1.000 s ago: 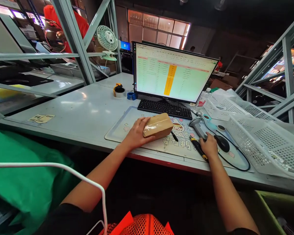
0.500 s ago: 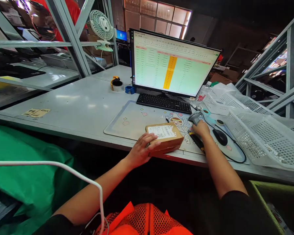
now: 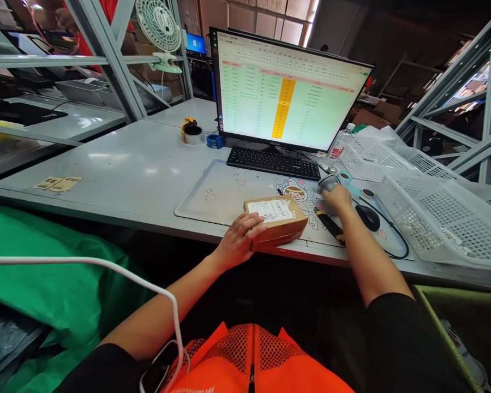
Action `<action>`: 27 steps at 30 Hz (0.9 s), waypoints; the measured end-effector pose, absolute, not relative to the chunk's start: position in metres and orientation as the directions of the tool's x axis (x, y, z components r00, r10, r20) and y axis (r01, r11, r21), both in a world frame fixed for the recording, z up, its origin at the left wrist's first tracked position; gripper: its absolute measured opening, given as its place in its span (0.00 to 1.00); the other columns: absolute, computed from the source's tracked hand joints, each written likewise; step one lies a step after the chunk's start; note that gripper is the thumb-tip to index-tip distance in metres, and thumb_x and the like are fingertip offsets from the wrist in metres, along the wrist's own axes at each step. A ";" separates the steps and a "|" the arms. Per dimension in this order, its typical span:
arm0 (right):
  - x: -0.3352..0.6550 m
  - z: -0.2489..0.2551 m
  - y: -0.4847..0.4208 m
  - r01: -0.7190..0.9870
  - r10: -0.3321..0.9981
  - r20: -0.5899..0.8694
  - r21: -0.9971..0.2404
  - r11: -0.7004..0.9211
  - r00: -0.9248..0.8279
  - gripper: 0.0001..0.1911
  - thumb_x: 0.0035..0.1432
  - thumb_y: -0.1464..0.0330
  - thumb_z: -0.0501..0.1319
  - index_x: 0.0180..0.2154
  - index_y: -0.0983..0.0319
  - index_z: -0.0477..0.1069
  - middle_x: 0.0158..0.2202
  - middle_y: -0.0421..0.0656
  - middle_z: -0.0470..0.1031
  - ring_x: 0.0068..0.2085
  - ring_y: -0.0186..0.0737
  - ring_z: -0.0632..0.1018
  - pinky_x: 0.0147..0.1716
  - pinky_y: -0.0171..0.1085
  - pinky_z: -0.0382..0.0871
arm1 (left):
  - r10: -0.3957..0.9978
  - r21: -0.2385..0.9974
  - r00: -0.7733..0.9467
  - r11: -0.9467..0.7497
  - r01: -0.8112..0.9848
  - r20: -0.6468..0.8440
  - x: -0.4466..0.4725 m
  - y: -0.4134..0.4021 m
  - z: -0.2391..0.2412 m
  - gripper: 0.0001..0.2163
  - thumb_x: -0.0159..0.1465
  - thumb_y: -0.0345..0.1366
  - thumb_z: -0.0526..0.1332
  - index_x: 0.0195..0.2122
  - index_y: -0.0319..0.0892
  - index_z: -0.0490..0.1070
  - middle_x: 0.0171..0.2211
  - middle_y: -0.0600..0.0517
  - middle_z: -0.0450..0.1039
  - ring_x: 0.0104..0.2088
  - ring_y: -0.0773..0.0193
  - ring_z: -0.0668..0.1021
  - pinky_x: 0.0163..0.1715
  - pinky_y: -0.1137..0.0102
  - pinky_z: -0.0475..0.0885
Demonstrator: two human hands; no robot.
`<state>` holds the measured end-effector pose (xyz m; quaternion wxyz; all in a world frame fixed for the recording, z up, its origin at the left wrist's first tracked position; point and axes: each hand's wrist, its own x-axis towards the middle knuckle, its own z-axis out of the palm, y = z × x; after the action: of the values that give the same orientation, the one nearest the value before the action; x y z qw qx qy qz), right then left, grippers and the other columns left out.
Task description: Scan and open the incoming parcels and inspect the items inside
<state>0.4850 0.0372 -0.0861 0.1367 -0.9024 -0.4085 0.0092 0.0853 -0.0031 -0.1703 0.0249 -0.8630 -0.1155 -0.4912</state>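
Observation:
A brown cardboard box [image 3: 280,233] with a white printed label [image 3: 272,209] on top sits at the desk's front edge. My left hand [image 3: 242,237] grips its left end, with fingers over the top and label corner. Further right, my right hand [image 3: 337,197] is closed around a grey handheld barcode scanner [image 3: 328,181], whose lower part is hidden by the fingers. A cutter knife with a black and yellow handle [image 3: 330,226] lies on the printed desk mat [image 3: 204,199], between the box and my right forearm. A black mouse [image 3: 367,218] rests right of that forearm.
A monitor [image 3: 286,93] stands behind a black keyboard [image 3: 273,162]. White plastic baskets [image 3: 445,218] line the right side. Tape rolls [image 3: 193,134] sit at back left, paper tags [image 3: 58,184] at far left. A white cable [image 3: 139,281] crosses before my left arm.
The view has tipped and shifted slightly. My right hand and the scanner have moved a little away from me over the mat. My left hand stays on the box.

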 end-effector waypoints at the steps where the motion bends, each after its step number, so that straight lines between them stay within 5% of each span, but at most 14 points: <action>1: 0.486 -0.075 0.036 0.743 0.748 0.103 -0.264 -0.615 0.656 0.22 0.64 0.61 0.65 0.52 0.72 0.75 0.50 0.63 0.78 0.55 0.62 0.79 0.55 0.53 0.74 | 0.178 0.073 0.492 -0.972 0.224 0.852 0.085 -0.003 -0.171 0.38 0.66 0.26 0.64 0.75 0.50 0.50 0.63 0.42 0.71 0.68 0.49 0.71 0.69 0.47 0.68; 4: 0.488 -0.027 0.021 0.752 0.813 0.015 -0.390 -0.532 0.583 0.19 0.65 0.55 0.66 0.42 0.67 0.75 0.35 0.53 0.78 0.38 0.50 0.81 0.37 0.46 0.78 | 0.206 0.101 0.510 -0.969 0.227 0.835 0.085 -0.002 -0.173 0.38 0.66 0.25 0.63 0.74 0.52 0.50 0.62 0.43 0.71 0.68 0.49 0.72 0.68 0.45 0.68; 7: 0.480 0.034 -0.007 0.730 0.886 -0.192 -0.507 -0.457 0.422 0.24 0.63 0.48 0.68 0.38 0.64 0.72 0.27 0.44 0.71 0.25 0.36 0.71 0.22 0.36 0.68 | 0.210 0.104 0.511 -0.968 0.228 0.833 0.085 -0.002 -0.174 0.38 0.66 0.24 0.62 0.74 0.53 0.51 0.62 0.43 0.71 0.68 0.49 0.72 0.68 0.45 0.68; 12: 0.444 0.110 -0.043 0.692 0.873 -0.453 -0.572 -0.440 0.181 0.26 0.58 0.47 0.73 0.34 0.62 0.70 0.24 0.36 0.62 0.20 0.24 0.61 0.19 0.29 0.52 | 0.174 0.073 0.493 -0.973 0.217 0.852 0.086 -0.004 -0.171 0.38 0.65 0.24 0.64 0.74 0.50 0.53 0.61 0.42 0.72 0.68 0.49 0.71 0.69 0.47 0.68; 15: 0.429 0.118 -0.042 0.680 0.853 -0.495 -0.569 -0.463 0.166 0.25 0.52 0.52 0.78 0.34 0.62 0.72 0.26 0.36 0.65 0.21 0.23 0.62 0.19 0.27 0.54 | 0.182 0.077 0.489 -0.971 0.225 0.853 0.086 -0.005 -0.170 0.38 0.65 0.24 0.64 0.74 0.50 0.52 0.61 0.42 0.72 0.67 0.50 0.72 0.68 0.47 0.69; 21: 0.427 0.103 -0.027 0.735 0.956 -0.288 -0.637 -0.231 0.051 0.27 0.43 0.50 0.81 0.32 0.59 0.72 0.24 0.36 0.66 0.19 0.28 0.66 0.13 0.29 0.57 | 0.177 0.071 0.478 -0.970 0.231 0.861 0.086 -0.006 -0.173 0.36 0.66 0.25 0.63 0.73 0.50 0.54 0.61 0.42 0.72 0.67 0.48 0.72 0.67 0.46 0.70; 24: 0.420 0.098 -0.024 0.793 0.911 -0.411 -0.567 -0.225 -0.035 0.27 0.49 0.45 0.77 0.30 0.58 0.70 0.23 0.39 0.67 0.19 0.32 0.67 0.12 0.32 0.57 | 0.178 0.092 0.478 -0.976 0.199 0.860 0.083 -0.003 -0.169 0.36 0.65 0.24 0.63 0.73 0.50 0.54 0.62 0.41 0.71 0.68 0.48 0.71 0.68 0.45 0.69; 27: 0.420 0.079 -0.013 0.829 0.932 -0.360 -0.511 -0.228 0.034 0.25 0.59 0.45 0.69 0.30 0.58 0.69 0.24 0.41 0.70 0.20 0.34 0.69 0.14 0.34 0.60 | 0.278 0.235 0.444 -0.960 0.150 0.852 0.075 0.007 -0.159 0.39 0.65 0.31 0.69 0.73 0.49 0.53 0.64 0.38 0.67 0.67 0.45 0.71 0.68 0.44 0.68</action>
<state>0.4204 -0.0128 0.0792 0.0806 -0.7145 -0.6162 0.3215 0.0753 0.0073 -0.1590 -0.0622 -0.8474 -0.1262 -0.5119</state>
